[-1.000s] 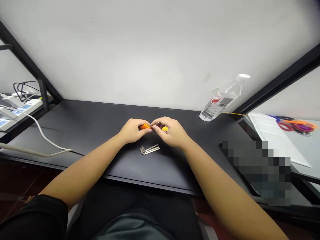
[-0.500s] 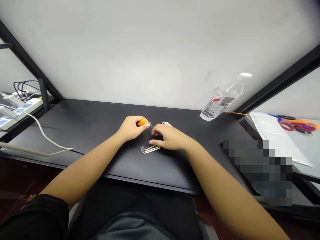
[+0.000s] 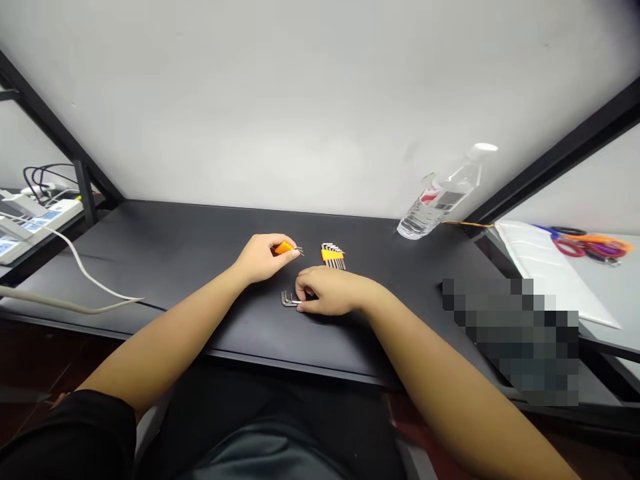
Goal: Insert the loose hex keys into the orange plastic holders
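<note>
My left hand [image 3: 261, 258] is closed round an orange hex key holder [image 3: 283, 247], and a few thin keys stick out of it to the right. My right hand [image 3: 327, 291] has come down on the loose L-shaped hex keys [image 3: 285, 299], its thumb and fingers pinched on one of them. The long ends of these keys are hidden under the hand. Just beyond it lies a second orange holder [image 3: 333, 255] filled with several hex keys in a row.
A water bottle [image 3: 440, 200] stands at the back right of the black table [image 3: 190, 233]. A pixelated dark object [image 3: 510, 340] and a white padded envelope [image 3: 550, 267] lie to the right, with coloured scissors [image 3: 590, 247] beyond. On the left are a power strip [image 3: 45, 223] and a pale cable [image 3: 83, 260].
My right hand has moved down and slightly left onto the loose hex keys, uncovering the second orange holder. My left hand stays where it was, still holding its holder.
</note>
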